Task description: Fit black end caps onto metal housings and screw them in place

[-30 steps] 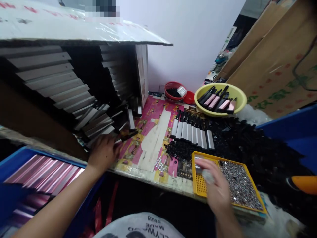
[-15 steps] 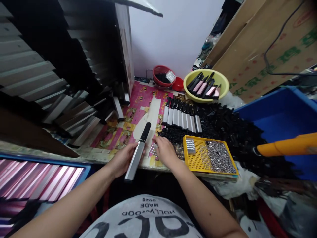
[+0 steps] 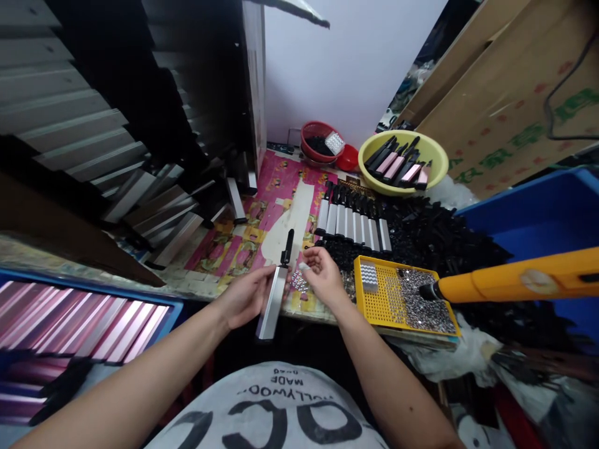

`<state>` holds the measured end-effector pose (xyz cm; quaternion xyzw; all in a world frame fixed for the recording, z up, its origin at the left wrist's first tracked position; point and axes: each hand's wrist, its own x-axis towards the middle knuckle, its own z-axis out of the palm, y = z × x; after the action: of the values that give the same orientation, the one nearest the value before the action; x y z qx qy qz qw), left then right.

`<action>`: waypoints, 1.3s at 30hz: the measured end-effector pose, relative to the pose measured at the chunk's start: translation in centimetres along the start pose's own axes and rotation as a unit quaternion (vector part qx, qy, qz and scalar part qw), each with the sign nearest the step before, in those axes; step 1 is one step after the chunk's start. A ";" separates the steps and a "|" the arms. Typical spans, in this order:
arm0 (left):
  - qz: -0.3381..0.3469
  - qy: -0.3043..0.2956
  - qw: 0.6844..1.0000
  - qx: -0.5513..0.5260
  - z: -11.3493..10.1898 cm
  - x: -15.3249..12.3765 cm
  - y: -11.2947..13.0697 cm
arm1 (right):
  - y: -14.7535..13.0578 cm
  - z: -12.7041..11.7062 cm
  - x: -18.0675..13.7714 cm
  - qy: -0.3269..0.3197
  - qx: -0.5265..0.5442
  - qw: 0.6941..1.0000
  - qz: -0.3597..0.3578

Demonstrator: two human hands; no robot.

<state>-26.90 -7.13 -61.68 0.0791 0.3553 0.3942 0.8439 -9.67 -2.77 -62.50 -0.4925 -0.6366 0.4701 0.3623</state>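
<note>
Now the left hand (image 3: 246,297) grips a slim silver case (image 3: 276,297); the right hand (image 3: 324,274) pinches a white speck (image 3: 304,266).

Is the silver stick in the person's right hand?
No, the silver stick is held in the left hand, and the right hand is apart from it.

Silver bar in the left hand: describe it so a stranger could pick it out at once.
Near the front edge of the pink-patterned mat, find the left hand. It grips a silver bar, black tip up. The matching bars lie in a row beyond it; this one alone is held.
</note>
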 end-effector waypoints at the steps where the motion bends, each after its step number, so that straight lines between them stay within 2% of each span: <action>1: -0.009 -0.010 1.000 0.006 0.2 -0.1 -0.1 | -0.4 0.0 -0.1 0.017 0.076 0.997 0.015; 4: -0.013 -0.039 0.999 0.016 0.9 -0.3 -0.7 | -1.6 0.1 -0.5 0.037 0.189 0.981 0.027; 8: 0.018 -0.065 0.997 0.023 1.5 -0.4 -1.1 | -2.3 0.2 -1.2 0.038 0.184 0.982 0.010; 11: 0.032 -0.049 0.997 0.055 1.6 -0.5 -1.2 | -2.1 -0.2 -1.3 0.035 0.185 0.982 0.002; 14: 0.028 -0.022 0.996 0.083 1.6 -0.5 -1.0 | -1.7 -1.0 -1.0 -0.013 0.238 0.971 0.024; 18: 0.010 -0.034 0.993 0.115 1.9 -0.2 -0.9 | -1.0 -1.6 -1.0 -0.115 0.303 0.938 0.121; 21: 0.001 -0.032 0.992 0.126 2.1 -0.2 -1.1 | -0.6 -1.0 -2.2 -0.096 0.297 0.940 0.137; 24: -0.024 -0.011 0.984 0.174 1.8 -0.5 -1.4 | -0.8 -1.1 -4.2 -0.078 0.192 0.975 0.085; 26: -0.034 -0.005 0.978 0.205 1.3 -0.7 -1.4 | -1.2 -2.3 -5.2 -0.120 0.024 0.992 0.029; 27: -0.032 0.008 0.977 0.213 1.1 -0.7 -1.3 | -1.4 -3.2 -5.5 -0.139 -0.080 0.987 0.009; 28: -0.025 0.027 0.976 0.216 0.9 -0.7 -1.1 | -1.6 -4.3 -5.6 -0.146 -0.185 0.972 -0.002; 30: -0.005 0.059 0.974 0.218 0.6 -0.4 -0.8 | -1.7 -6.3 -5.1 -0.118 -0.365 0.924 -0.003; 32: 0.019 0.055 0.975 0.214 0.7 0.1 -0.6 | -1.5 -7.7 -3.9 -0.073 -0.479 0.875 0.001; 35: 0.044 0.027 0.980 0.193 1.2 1.0 -0.7 | -1.0 -7.9 -2.1 -0.072 -0.570 0.818 -0.005; 39: 0.047 0.003 0.985 0.169 1.4 1.5 -1.2 | -0.4 -7.0 -1.1 -0.082 -0.621 0.780 0.001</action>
<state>-24.60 -6.62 -62.01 0.2356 0.4155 0.3679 0.7978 -3.01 -2.12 -60.05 -0.5711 -0.8173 0.0116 -0.0757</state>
